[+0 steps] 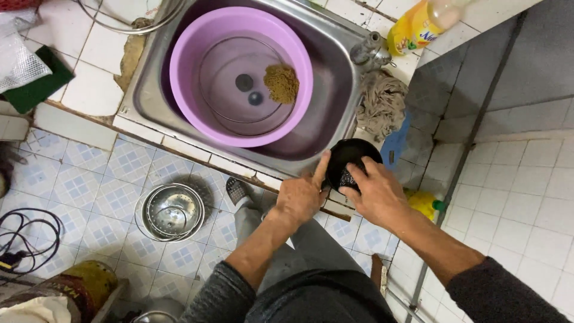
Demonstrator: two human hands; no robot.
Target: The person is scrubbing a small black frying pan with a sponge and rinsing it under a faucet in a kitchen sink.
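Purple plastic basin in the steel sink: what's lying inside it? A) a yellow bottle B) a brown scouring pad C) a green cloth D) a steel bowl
B: a brown fibrous scouring pad lies inside the round purple plastic basin, toward its right side; the basin sits in the stainless steel sink.

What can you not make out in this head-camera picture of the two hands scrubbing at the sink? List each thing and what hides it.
1. Black bowl: its near rim and underside, covered by the left hand and right hand.
2. Dark scrubber: mostly hidden under the right hand's fingers.
3. Yellow bottle: its top, cut off by the upper edge.
4. Purple basin: water level inside, too clear to tell.
5. Steel bowls on the floor: their count, nested.
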